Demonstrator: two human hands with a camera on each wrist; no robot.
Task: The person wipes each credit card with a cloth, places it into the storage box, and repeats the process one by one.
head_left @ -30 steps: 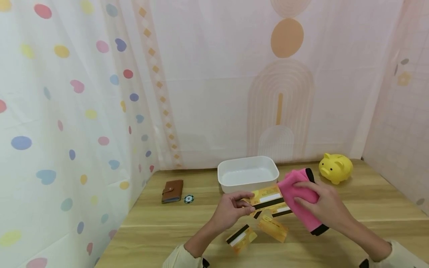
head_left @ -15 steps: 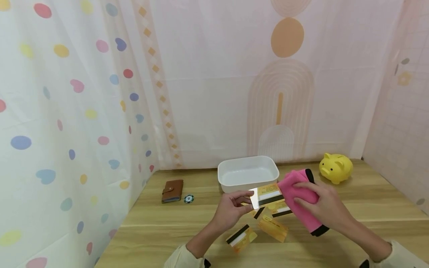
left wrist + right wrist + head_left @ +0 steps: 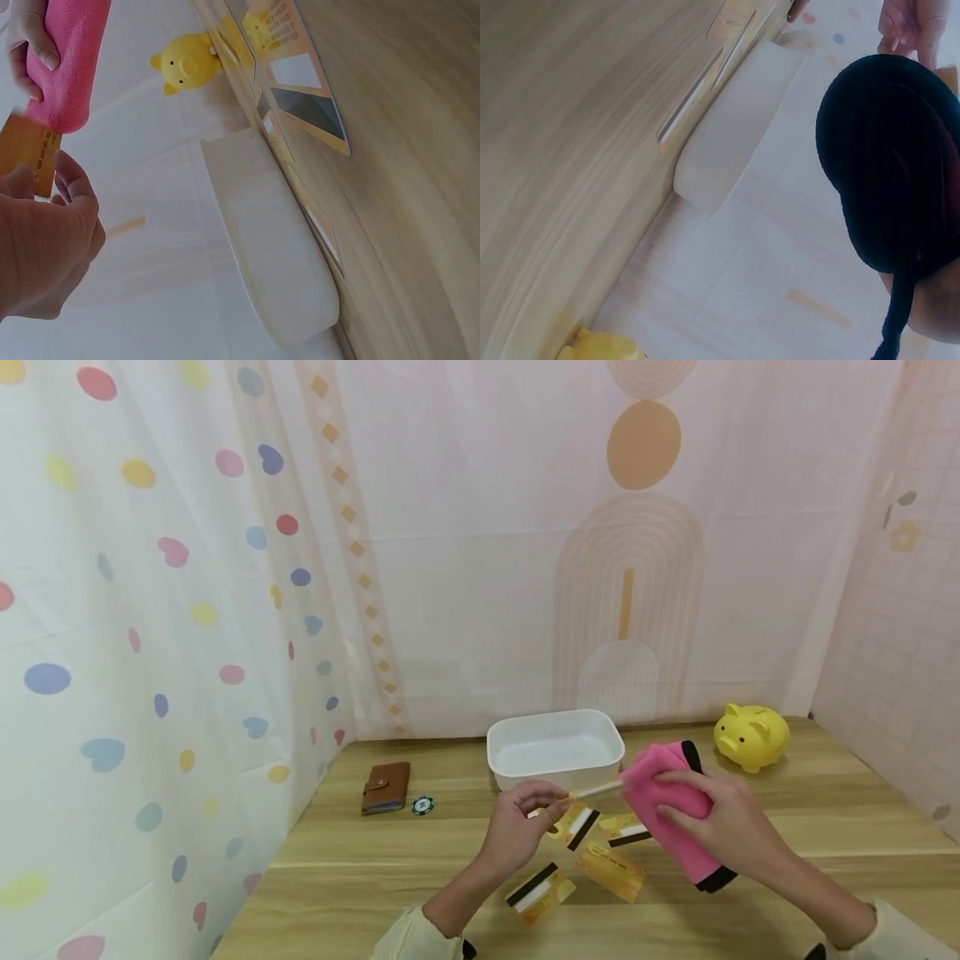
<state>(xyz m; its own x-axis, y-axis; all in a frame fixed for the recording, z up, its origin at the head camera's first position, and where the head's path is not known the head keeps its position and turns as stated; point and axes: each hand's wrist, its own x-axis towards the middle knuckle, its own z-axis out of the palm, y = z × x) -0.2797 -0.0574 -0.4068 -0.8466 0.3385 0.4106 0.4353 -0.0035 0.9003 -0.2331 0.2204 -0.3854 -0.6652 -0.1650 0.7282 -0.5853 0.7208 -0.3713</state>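
My left hand (image 3: 521, 827) pinches one end of a yellow-orange bank card (image 3: 598, 789), seen nearly edge-on in the head view. Its printed face shows in the left wrist view, where the card (image 3: 28, 154) reaches from the fingers to the cloth. A folded pink cloth (image 3: 652, 777) with black edging is gripped by my right hand (image 3: 727, 814), against the card's far end. The cloth hides that end. In the right wrist view, black edging (image 3: 877, 157) covers much of the right hand. Several similar cards (image 3: 611, 870) lie on the table below the hands.
A white plastic bin (image 3: 555, 752) stands behind the hands. The yellow piggy bank (image 3: 752, 737) is at the back right of the wooden table (image 3: 337, 885). On the left lie a brown wallet (image 3: 386, 787) and a poker chip (image 3: 422, 806). Patterned curtains (image 3: 465, 568) surround the table.
The held card has tilted from showing its striped face to nearly edge-on as my left hand turned slightly. The right hand and cloth have barely moved.
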